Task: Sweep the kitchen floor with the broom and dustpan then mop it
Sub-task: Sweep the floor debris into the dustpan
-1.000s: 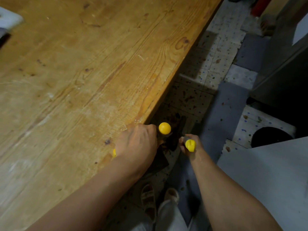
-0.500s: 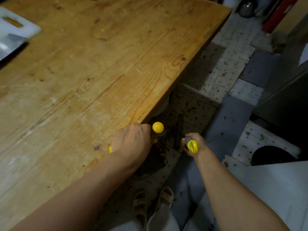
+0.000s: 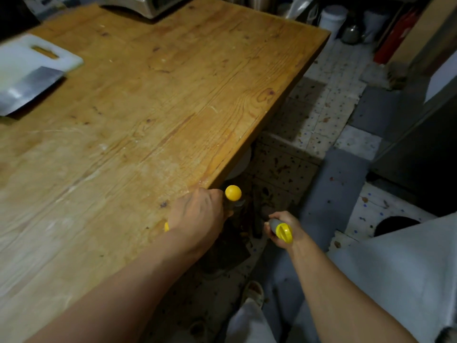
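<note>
Fingers of your left hand (image 3: 197, 219) curl round the dustpan handle (image 3: 233, 193) at the table edge (image 3: 237, 154), right hand (image 3: 284, 229) gripping the broom handle (image 3: 282, 230) at four o'clock; lifting either risks knocking the edge, spilling debris.

Worn matt wood desk (image 3: 153, 100) w/ scratched, grainy top; smooth white plastic cutting board (image 3: 24, 60) under a dull metal cleaver blade (image 3: 27, 91); glossy yellow plastic handle caps (image 3: 233, 192); speckled, stained floor tiles (image 3: 309, 125), matt & rough-looking.
</note>
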Tool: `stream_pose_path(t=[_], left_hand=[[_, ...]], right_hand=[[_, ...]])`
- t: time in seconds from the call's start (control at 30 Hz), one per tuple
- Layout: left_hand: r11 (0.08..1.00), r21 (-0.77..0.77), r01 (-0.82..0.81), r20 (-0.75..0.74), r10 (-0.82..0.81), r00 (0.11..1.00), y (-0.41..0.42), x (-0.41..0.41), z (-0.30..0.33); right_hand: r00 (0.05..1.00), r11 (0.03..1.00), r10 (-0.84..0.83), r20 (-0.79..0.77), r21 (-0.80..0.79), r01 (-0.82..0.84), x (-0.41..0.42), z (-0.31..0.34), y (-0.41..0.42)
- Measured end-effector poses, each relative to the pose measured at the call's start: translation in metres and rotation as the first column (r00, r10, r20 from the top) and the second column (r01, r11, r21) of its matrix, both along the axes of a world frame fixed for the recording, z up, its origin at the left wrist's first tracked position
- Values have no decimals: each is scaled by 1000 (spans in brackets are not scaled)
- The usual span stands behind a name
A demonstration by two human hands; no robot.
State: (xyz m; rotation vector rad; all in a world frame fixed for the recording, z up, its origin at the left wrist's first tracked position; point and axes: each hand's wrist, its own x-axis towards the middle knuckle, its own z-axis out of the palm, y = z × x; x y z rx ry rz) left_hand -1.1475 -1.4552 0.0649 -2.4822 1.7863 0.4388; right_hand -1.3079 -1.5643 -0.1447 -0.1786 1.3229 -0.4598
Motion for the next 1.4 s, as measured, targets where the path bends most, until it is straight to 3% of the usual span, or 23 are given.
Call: stream_pose_path(t=[0.3, 0.67, 1.03, 1.1, 1.27, 1.4], left_hand=[[994, -34, 105, 14, -105, 994, 87, 21, 2], [997, 41, 64, 31, -65, 997, 138, 39, -8], [994, 108, -14, 20, 12, 1000, 127, 39, -22], [993, 118, -30, 22, 27, 999, 120, 37, -25], [991, 124, -56, 32, 52, 998, 96, 32, -28], [988, 133, -72, 49, 66, 997, 77, 28, -29]], right_hand=[[990, 995, 104, -97, 20, -102, 6, 28, 90], [960, 953, 274, -49, 149, -264, 16, 17, 151], [935, 930, 353, -34, 124, -346, 25, -26, 137], [943, 943, 329, -59, 67, -325, 19, -28, 123], [870, 871, 482, -99, 160, -465, 19, -37, 66], [841, 866, 500, -209, 99, -490, 11, -42, 28]])
